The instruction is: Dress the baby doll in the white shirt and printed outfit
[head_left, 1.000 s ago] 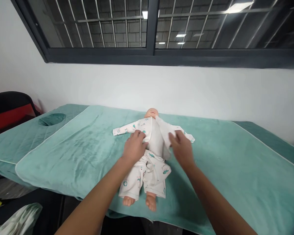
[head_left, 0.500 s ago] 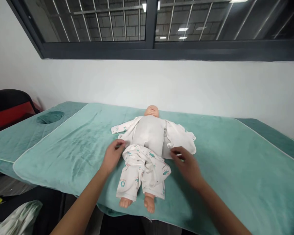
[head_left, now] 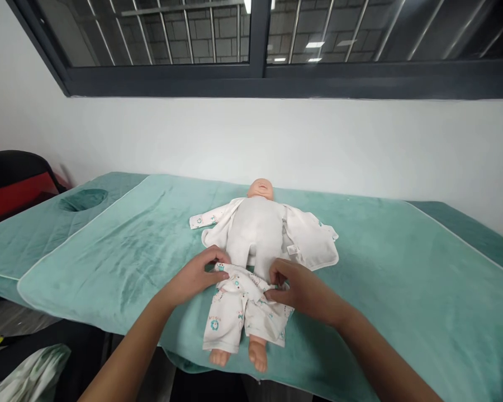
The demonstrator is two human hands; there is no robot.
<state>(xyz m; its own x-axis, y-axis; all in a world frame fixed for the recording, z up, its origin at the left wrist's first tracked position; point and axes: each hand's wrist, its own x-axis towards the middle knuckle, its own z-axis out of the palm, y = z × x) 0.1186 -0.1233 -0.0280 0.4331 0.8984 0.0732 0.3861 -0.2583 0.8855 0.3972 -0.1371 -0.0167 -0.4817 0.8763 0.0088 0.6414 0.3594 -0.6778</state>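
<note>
A baby doll (head_left: 257,229) lies on its back on a teal towel (head_left: 109,251), head toward the wall. Its white printed shirt (head_left: 308,243) is spread open to both sides, baring the white cloth torso. White printed trousers (head_left: 245,315) cover the legs, and two bare feet stick out at the near edge. My left hand (head_left: 199,273) pinches the trousers' waistband at the doll's left-of-frame hip. My right hand (head_left: 295,287) grips the waistband on the other side. The waistband sits low, below the torso.
The towel covers a padded table (head_left: 465,234) that stands against a white wall under a dark barred window. A face hole (head_left: 84,199) is at the table's left end. A black and red chair (head_left: 12,184) stands at far left. Crumpled cloth (head_left: 29,377) lies bottom left.
Both hands let go of the shirt flaps after spreading them open, then came down to the waistband and closed on it. The trousers have slid lower down the legs.
</note>
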